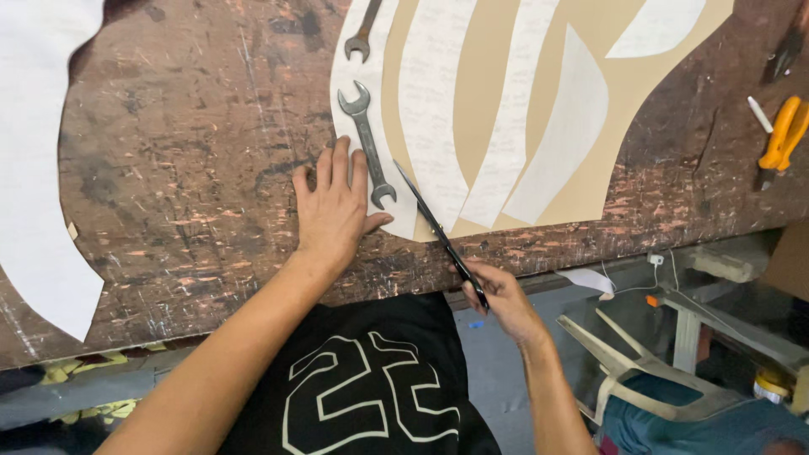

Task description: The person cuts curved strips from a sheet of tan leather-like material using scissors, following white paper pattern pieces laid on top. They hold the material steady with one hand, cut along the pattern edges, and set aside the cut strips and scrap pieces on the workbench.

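Paper pattern [375,126] pressed flat by spread left hand [333,211]; scissors [438,232] gripped in right hand [504,299], cut barely started at edge.

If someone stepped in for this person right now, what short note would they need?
Left hand: flat on the scratched brown wooden table, fingers against the grey open-ended spanner that lies on the white paper pattern edge.
Right hand: at the table's near edge, gripping long dark scissors, blades pointing up along the white paper's edge beside the tan card sheet.
Done: cannot tell how much is cut.
Left: the white paper ahead of the blades looks uncut.
A second spanner lies farther up; orange-handled scissors lie at far right.
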